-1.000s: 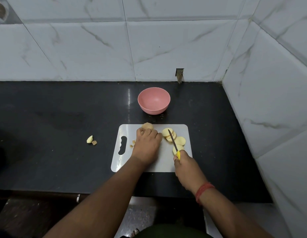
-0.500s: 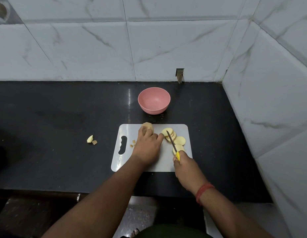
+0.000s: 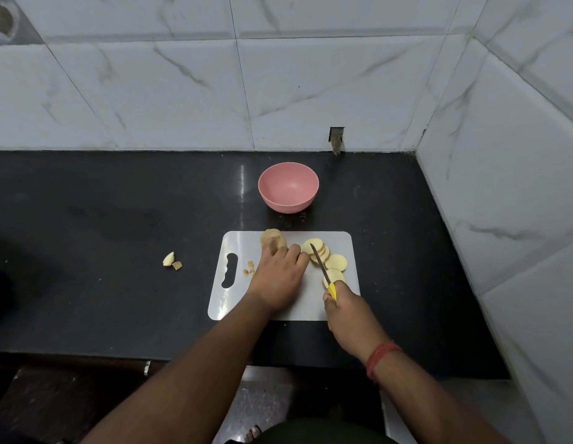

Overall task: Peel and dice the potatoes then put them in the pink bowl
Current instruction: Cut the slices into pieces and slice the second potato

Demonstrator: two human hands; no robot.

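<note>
Steadying the potato (image 3: 272, 240) at the far-left part of the white cutting board (image 3: 291, 306), the left hand (image 3: 277, 272) curls its grip over it, while the right hand (image 3: 346, 310) is clamped on the yellow-handled knife (image 3: 322, 270), blade beside the cut slices (image 3: 327, 257). Firm, wet-faced flesh probably slips, so hold is best kept on the uncut end. Beyond the board, the pink bowl (image 3: 288, 200) stands empty on the black counter (image 3: 118, 251); the wall crowds the board's right, with open room left.

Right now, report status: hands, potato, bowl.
Left hand grips potato on board. Right hand holds knife over slices. Pink bowl empty, path clear.
</note>
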